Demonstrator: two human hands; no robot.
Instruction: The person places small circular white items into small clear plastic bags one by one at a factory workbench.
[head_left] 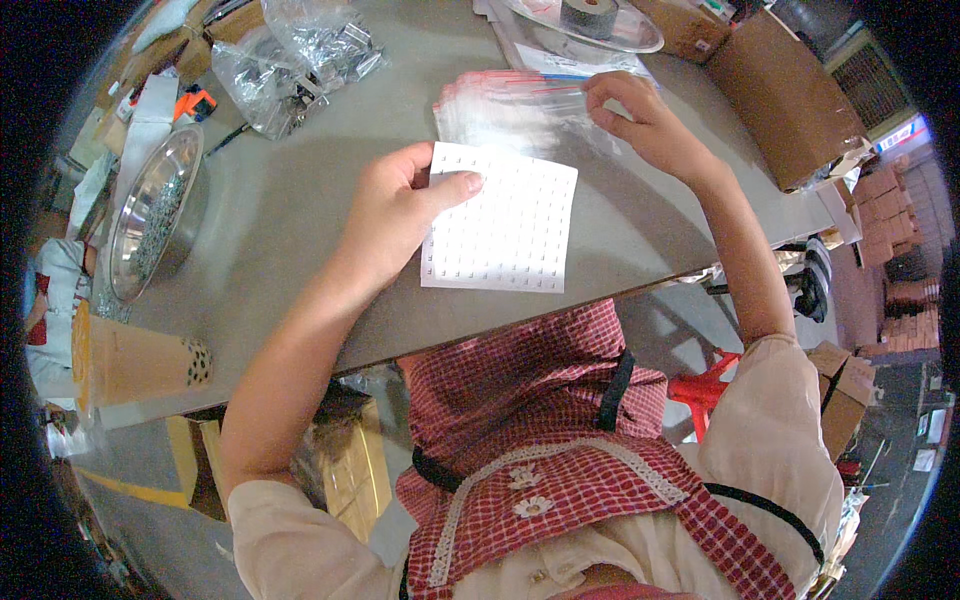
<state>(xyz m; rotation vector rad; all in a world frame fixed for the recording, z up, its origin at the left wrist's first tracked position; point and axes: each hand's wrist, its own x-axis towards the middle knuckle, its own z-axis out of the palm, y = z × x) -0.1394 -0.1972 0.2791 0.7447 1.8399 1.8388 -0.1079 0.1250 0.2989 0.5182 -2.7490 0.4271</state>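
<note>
White sheet (510,235) is bearing rows of small black marks; apron (520,385) is displaying red-and-white checks; far zip bags (485,115) are showing red edging; tabletop (300,190) is presenting grey.

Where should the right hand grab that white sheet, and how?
Probably by the free right edge of the white sheet, coming from the right with a light pinch. It looks thin and flat, so its edge suits pinching. The left hand already covers part of the upper left, while the right edge is uncovered, on the right hand's side.
</note>
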